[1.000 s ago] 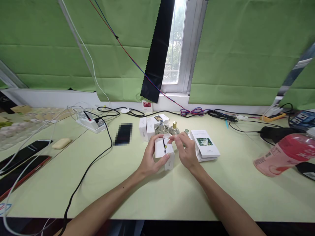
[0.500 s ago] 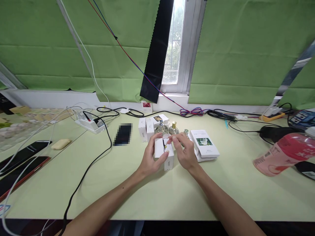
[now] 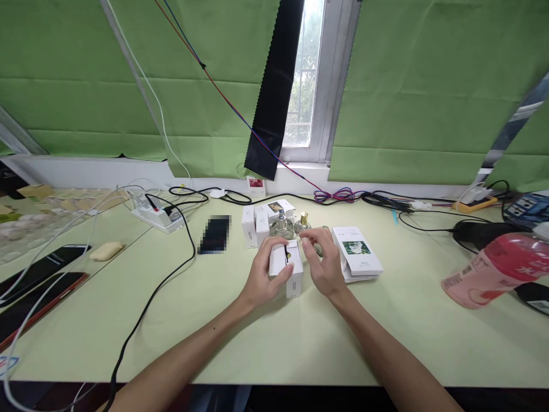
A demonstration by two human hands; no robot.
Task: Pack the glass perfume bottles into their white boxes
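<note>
My left hand (image 3: 266,272) is wrapped round a small white box (image 3: 294,281), thumb on the near side and fingers over the far edge. A dark slit and a small gold spot show in the box's partly open top. My right hand (image 3: 323,260) hovers just right of the box top, fingers bent, thumb and forefinger slightly apart, with nothing visible between them. Behind the hands stand glass perfume bottles: one with a silver cap (image 3: 282,228) and one with a gold cap (image 3: 304,222). Another glass bottle is partly hidden behind my right hand.
White boxes (image 3: 262,226) stand behind the bottles. To the right lies a white box with a flower picture (image 3: 357,254). A pink drink bottle (image 3: 484,272) is far right. A power strip (image 3: 158,217), a black cable (image 3: 158,286) and phones (image 3: 40,266) are left.
My right hand's fingertips have drawn back a little to the right, off the box top. The left hand and the box have stayed in place.
</note>
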